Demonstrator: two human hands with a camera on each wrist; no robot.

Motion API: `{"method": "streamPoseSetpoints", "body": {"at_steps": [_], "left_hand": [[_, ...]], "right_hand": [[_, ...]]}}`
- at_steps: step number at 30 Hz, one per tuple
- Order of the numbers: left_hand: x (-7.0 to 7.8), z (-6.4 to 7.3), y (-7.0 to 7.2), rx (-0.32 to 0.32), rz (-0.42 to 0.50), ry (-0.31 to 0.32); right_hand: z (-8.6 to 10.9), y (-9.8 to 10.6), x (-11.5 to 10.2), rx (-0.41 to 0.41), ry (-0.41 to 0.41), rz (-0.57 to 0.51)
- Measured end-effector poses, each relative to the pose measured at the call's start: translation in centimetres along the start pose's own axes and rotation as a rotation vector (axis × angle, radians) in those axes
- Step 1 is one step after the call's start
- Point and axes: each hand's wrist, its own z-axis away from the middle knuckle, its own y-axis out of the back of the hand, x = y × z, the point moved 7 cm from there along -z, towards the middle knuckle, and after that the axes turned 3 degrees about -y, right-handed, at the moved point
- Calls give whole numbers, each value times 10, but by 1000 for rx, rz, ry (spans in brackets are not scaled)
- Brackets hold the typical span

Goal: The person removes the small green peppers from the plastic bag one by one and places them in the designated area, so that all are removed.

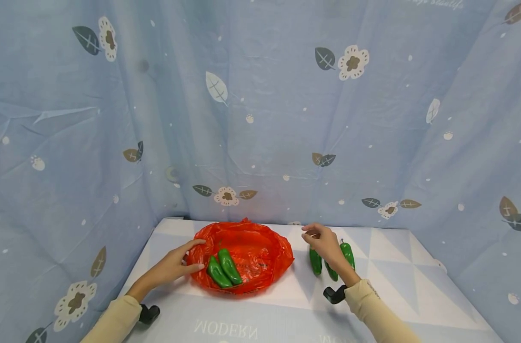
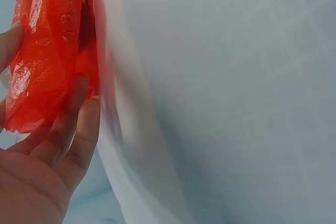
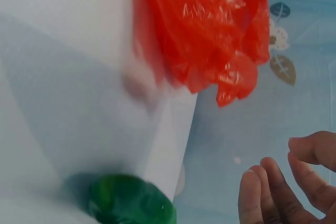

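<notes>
A red plastic bag lies spread with its mouth up on the table, and two green peppers lie inside at its near left. My left hand holds the bag's left side, thumb and fingers round the bunched plastic; the left wrist view shows this hand close up. To the right of the bag, my right hand hangs over three more green peppers, partly hiding them. Its fingers curve loosely with nothing between them. In the right wrist view, one pepper lies below this hand.
The table has a pale cloth with triangles and printed lettering. A blue patterned curtain hangs behind and at both sides. Dark wrist-worn devices sit at both sleeves.
</notes>
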Motion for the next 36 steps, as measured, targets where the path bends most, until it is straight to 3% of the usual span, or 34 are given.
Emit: {"method": "streamPoseSetpoints", "body": {"at_steps": [15, 27, 36], "left_hand": [[-2, -1, 1, -4, 11, 11], [1, 0, 1, -1, 5, -3], [0, 2, 1, -3, -16, -28]], "right_hand": [[7, -27, -27, -44, 96, -15], [11, -49, -39, -99, 97, -1], [9, -68, -45, -174, 128, -55]]}}
